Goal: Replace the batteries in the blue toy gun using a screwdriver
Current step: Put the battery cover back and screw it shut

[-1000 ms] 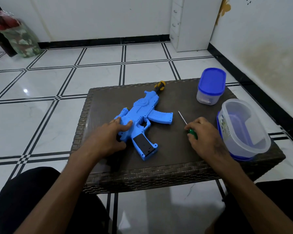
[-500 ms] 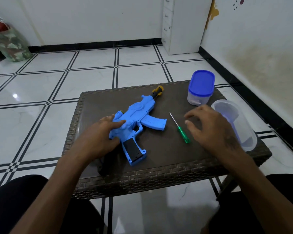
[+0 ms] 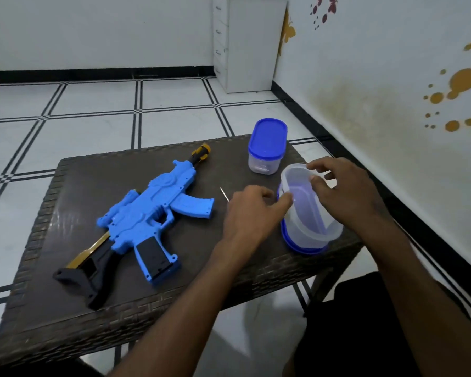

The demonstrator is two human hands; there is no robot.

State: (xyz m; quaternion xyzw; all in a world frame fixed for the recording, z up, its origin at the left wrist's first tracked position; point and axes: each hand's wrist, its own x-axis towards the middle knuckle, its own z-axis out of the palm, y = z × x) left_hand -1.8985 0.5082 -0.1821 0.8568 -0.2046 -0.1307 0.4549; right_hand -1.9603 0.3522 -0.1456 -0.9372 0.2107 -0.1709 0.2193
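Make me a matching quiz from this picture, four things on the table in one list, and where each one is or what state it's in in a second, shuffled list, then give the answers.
Things:
1. blue toy gun
2. screwdriver
3. closed container
4. open container

Places or states:
A. blue lid on, at the table's far edge
B. mostly hidden under the left hand, only the metal tip showing
C. lying flat, untouched, left side of the table
D. tilted on its blue lid, with both hands at its rim

Pairs: 1-C, 2-B, 3-A, 4-D
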